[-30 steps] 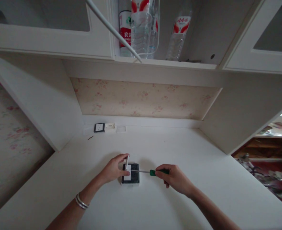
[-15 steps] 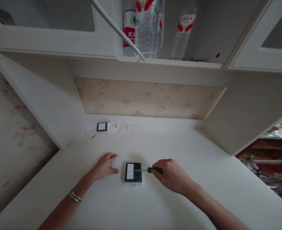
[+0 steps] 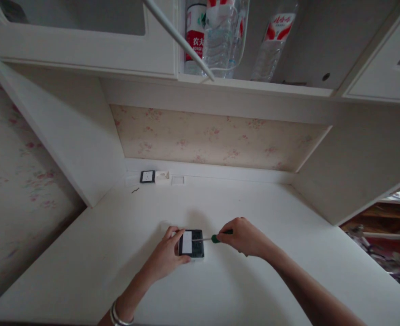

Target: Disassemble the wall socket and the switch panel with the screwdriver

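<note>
A wall switch [image 3: 197, 248] with a black frame and one white panel sits on a white box on the white desk. My left hand [image 3: 162, 256] grips its left side, fingers at the upper edge and thumb at the lower. From the right, my right hand [image 3: 245, 237] is closed round the green handle of a screwdriver [image 3: 215, 238]. The screwdriver's thin shaft points left, and its tip is over the black part beside the white panel. Whether the tip touches a screw I cannot tell.
Toward the back left of the desk [image 3: 254, 290] lie a wall socket [image 3: 147, 176], a white open box [image 3: 162, 176], a pale square frame [image 3: 178, 180] and a small dark strip [image 3: 135, 190]. Overhead, a cabinet shelf [image 3: 254, 88] holds several plastic bottles [image 3: 277, 36], with a white cable [image 3: 182, 41] hanging in front.
My left hand has moved right and taken hold of the wall switch, where before it was apart with fingers spread. The screwdriver stays at the switch in my right hand. The view has shifted slightly.
</note>
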`<state>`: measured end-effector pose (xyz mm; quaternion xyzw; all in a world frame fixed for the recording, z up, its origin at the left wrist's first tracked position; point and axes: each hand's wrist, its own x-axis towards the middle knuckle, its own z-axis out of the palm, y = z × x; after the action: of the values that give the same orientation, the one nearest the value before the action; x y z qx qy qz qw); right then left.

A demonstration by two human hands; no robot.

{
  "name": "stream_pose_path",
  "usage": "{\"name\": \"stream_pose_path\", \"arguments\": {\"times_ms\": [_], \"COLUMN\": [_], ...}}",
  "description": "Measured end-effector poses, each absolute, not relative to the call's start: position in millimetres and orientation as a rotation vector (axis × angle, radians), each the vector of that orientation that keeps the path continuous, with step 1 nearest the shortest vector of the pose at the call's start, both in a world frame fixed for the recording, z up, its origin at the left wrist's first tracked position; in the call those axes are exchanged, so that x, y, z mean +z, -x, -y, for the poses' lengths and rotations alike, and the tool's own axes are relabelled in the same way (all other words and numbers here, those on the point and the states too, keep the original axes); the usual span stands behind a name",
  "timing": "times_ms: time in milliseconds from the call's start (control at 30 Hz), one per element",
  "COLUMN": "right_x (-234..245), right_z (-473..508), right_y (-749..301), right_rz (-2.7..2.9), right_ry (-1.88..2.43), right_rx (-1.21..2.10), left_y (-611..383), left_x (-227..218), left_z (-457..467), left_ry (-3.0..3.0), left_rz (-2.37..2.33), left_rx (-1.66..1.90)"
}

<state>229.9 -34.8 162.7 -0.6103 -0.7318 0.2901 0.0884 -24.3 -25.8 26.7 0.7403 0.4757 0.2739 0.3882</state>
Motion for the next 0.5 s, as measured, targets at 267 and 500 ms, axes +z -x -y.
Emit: {"name": "stream_pose_path", "arguments": {"times_ms": [267,500], "right_x": [126.2,114.3], "right_z": [17.6,15.1], "right_y": [-254.2,-258.4], "right_rz": [1.707,1.516], "right_ry": [1.722,1.693], "right_rx": [1.426,1.558], "left_y": [20.8,21.0], "left_x": [19.9,23.4], "left_z": [20.2,18.9], "left_ry": [-1.689,-1.663], "left_rz": [-1.144,-1.139], "left_rx": [0.797,0.799]}}
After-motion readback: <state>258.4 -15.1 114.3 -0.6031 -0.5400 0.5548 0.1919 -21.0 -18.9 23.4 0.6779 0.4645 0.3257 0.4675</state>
